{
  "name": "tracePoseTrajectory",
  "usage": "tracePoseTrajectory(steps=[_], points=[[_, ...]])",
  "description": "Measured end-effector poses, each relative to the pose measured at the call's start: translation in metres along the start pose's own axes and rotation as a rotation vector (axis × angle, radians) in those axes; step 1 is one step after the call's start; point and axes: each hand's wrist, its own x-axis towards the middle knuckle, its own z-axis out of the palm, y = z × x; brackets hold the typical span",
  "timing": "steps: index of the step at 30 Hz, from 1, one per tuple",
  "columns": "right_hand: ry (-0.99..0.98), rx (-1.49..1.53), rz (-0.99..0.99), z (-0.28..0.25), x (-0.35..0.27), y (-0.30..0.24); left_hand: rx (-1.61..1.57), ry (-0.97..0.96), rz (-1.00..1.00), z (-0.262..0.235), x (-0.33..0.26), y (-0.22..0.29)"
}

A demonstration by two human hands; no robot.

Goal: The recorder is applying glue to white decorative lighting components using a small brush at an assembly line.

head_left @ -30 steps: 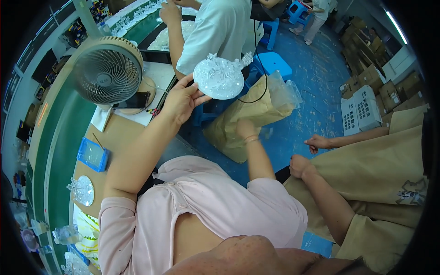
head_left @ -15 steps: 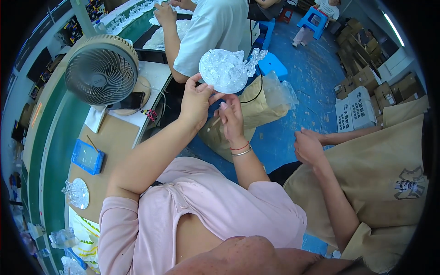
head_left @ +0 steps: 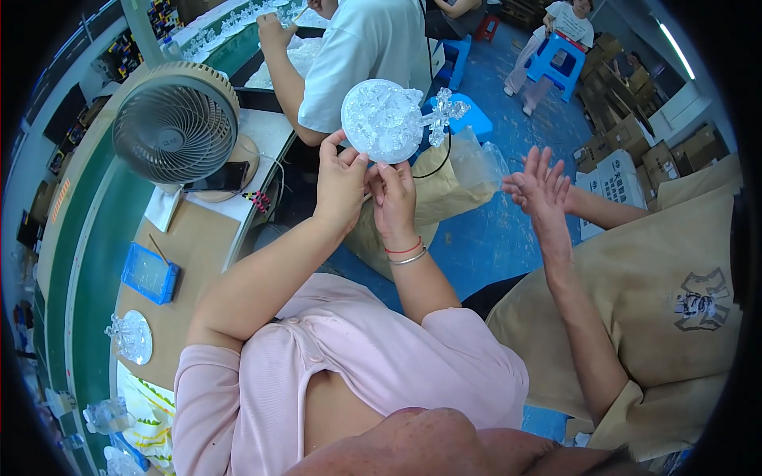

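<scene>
A clear plastic ornament (head_left: pixel 384 119) with a round base and a cross-shaped piece jutting from its right side is held up in front of me. My left hand (head_left: pixel 341 176) grips the lower left rim of the base between thumb and fingers. At the bottom rim, my right hand (head_left: pixel 393 197) pinches the base with its thumb, the other fingers curled behind and partly hidden. A similar clear ornament (head_left: pixel 135 336) rests on the brown work board (head_left: pixel 208 230) to my left. Behind it lies a blue tray (head_left: pixel 150 272) with a thin stick on its edge.
A round fan (head_left: pixel 176 123) and a phone (head_left: pixel 217 177) stand at the far left. A co-worker in tan (head_left: pixel 627 309) is close on my right. Another co-worker in white (head_left: pixel 361 59) sits ahead. A large brown sack (head_left: pixel 444 186) is beyond my hands, with blue stools behind.
My right hand has moved left, its thumb now against the base. The ornament has turned slightly. The tan-clad co-worker's hand has risen and spread; a distant person with a blue stool has come nearer.
</scene>
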Motion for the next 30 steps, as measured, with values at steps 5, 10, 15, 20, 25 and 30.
tracePoseTrajectory(steps=[5, 10, 15, 20, 25, 30], points=[[0.177, 0.106, 0.002, -0.017, 0.003, 0.008, -0.006, 0.003, 0.044, -0.003, 0.004, -0.001], [0.110, -0.062, 0.238, -0.116, -0.001, 0.028, -0.025, -0.014, 0.047, 0.001, 0.004, 0.008], [0.081, -0.497, 0.127, -0.142, -0.017, 0.062, -0.104, -0.094, 0.008, 0.014, 0.000, 0.017], [-0.036, 0.402, 0.144, -0.117, 0.013, -0.002, -0.159, -0.156, -0.115, 0.031, 0.004, 0.027], [0.079, 0.522, -0.164, -0.087, 0.026, -0.064, -0.180, -0.184, -0.084, 0.040, 0.006, 0.035], [-0.146, 0.876, -0.538, -0.175, 0.044, -0.106, -0.238, -0.237, -0.091, 0.048, -0.006, 0.033]])
